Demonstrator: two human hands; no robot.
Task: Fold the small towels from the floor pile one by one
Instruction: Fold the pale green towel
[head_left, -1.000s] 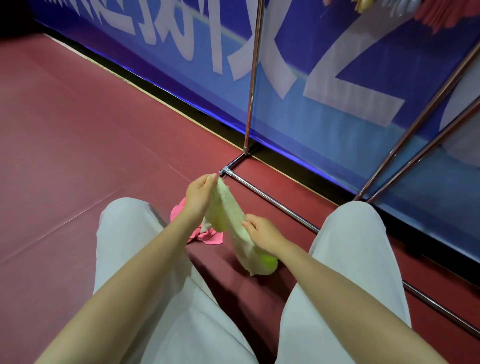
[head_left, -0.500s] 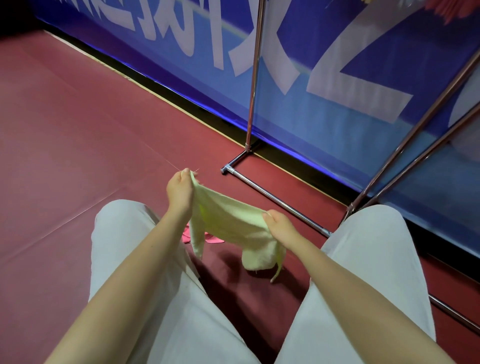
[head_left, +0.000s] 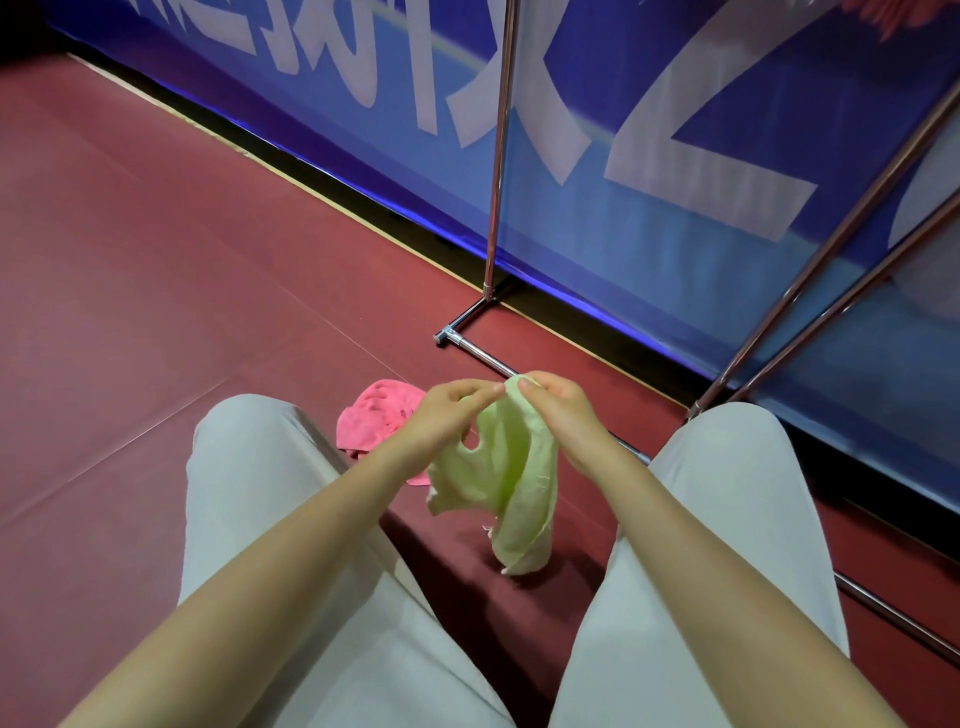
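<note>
Head cam looks fwd & down, close over lap, toward floor (head_left: 156, 260).

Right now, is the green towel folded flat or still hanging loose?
Hanging loose: the green towel droops crumpled from the left hand and right hand, which pinch its top edge.

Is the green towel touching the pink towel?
Cannot tell. In the head view the left hand and wrist cover the spot where the green towel and pink towel would meet.
</note>
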